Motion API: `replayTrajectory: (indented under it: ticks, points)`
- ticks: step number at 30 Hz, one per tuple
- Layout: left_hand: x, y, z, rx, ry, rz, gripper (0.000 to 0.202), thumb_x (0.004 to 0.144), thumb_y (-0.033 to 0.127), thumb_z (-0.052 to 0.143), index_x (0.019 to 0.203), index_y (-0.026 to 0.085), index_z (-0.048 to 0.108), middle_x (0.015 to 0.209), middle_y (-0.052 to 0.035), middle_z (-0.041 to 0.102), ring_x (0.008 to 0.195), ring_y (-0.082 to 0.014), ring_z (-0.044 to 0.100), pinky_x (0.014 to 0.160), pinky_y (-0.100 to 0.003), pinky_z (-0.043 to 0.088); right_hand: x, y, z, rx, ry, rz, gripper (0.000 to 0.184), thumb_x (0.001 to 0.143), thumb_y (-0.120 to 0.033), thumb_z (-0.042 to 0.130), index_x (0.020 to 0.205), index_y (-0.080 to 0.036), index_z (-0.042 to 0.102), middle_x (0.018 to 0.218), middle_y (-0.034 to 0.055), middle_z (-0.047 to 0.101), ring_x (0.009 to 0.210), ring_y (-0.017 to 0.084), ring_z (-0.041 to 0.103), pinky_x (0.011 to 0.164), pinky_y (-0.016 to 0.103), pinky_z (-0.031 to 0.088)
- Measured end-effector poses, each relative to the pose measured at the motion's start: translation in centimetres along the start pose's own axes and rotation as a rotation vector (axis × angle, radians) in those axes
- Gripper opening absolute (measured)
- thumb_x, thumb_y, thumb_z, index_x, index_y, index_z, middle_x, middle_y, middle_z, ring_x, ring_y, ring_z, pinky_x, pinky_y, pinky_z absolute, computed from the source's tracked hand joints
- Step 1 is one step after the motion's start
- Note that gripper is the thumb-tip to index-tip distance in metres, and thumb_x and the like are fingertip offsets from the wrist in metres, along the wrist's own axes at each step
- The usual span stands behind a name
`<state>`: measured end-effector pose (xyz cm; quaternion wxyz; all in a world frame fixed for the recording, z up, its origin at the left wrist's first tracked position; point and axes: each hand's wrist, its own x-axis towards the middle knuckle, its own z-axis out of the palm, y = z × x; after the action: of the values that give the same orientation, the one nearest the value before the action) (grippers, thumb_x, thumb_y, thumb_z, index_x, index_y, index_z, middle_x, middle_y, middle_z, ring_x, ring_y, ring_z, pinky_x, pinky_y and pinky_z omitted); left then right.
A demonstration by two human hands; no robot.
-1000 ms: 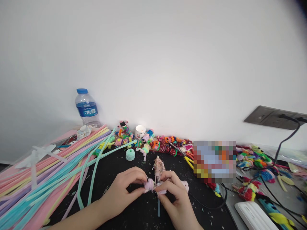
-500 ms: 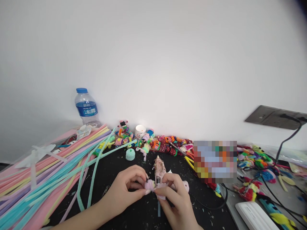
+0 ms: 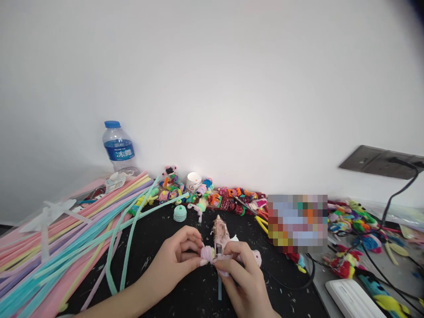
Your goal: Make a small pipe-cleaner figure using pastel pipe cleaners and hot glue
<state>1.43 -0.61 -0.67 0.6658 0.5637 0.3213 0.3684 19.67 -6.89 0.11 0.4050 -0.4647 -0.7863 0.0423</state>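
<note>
My left hand [image 3: 183,251] pinches a small pale-lilac coil of fuzzy pipe cleaner [image 3: 207,253] between thumb and fingertips. Close beside it, my right hand [image 3: 241,269] has thumb and fingers pressed together on the pale pipe cleaner at the coil's right side; its fingers partly hide that part. Beyond the hands a stained pink hot glue gun [image 3: 221,232] lies with its nozzle pointing away. A clear glue stick [image 3: 219,288] shows below it, near my right hand. Farther off, a mint-green pipe cleaner coil [image 3: 179,213] rests on the black mat [image 3: 159,234].
Bundled pastel pipe cleaners [image 3: 76,234] spread across the left. A water bottle [image 3: 119,148] and a paper cup [image 3: 194,181] stand by the wall. Colourful pipe cleaner figures [image 3: 228,201] line the back. Right, a black cable [image 3: 311,274] runs near a white box-shaped device [image 3: 353,298].
My left hand has shifted the lilac coil very slightly, and more of its front shows. The right hand stays nearly in place, still pinching.
</note>
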Motion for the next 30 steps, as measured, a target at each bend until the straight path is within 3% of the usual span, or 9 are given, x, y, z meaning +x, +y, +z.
replayTrajectory:
  ticks: [4,14,22,30]
  points:
    - [0.11,0.02,0.06,0.019,0.006,-0.035,0.028,0.068,0.014,0.069,0.092,0.017,0.055,0.084,-0.0015,0.062,0.083,-0.0171,0.060,0.077,-0.031,0.047,-0.11,0.15,0.04,-0.016,-0.002,-0.013,0.025,0.080,-0.003,0.045,0.090,-0.020,0.060,0.092,0.0077,0.050,0.079,0.018,0.055,0.066,0.029,0.048]
    - [-0.27,0.46,0.49,0.234,-0.051,0.039,0.010,0.078,0.021,0.059,0.087,0.019,0.062,0.085,-0.0006,0.059,0.083,-0.0165,0.057,0.074,-0.026,0.046,0.40,-0.31,-0.29,-0.023,-0.041,-0.046,0.024,0.081,-0.004,0.046,0.090,-0.020,0.061,0.088,0.0078,0.053,0.076,0.018,0.055,0.063,0.028,0.049]
    - [-0.17,-0.04,0.22,0.157,-0.085,-0.043,0.018,0.077,0.031,0.062,0.089,0.017,0.061,0.080,-0.0004,0.061,0.078,-0.0153,0.055,0.071,-0.025,0.044,0.69,-0.69,-0.49,-0.020,-0.054,-0.053,0.022,0.082,-0.002,0.047,0.091,-0.017,0.061,0.088,0.0098,0.053,0.076,0.019,0.053,0.063,0.031,0.047]
    - [-0.38,0.52,0.50,0.154,-0.117,-0.011,0.015,0.080,0.031,0.059,0.089,0.018,0.059,0.083,0.0001,0.059,0.081,-0.0154,0.056,0.073,-0.025,0.043,0.24,-0.37,0.03,0.051,-0.039,0.009,0.023,0.082,-0.002,0.047,0.090,-0.018,0.060,0.085,0.0069,0.050,0.073,0.016,0.052,0.060,0.027,0.045]
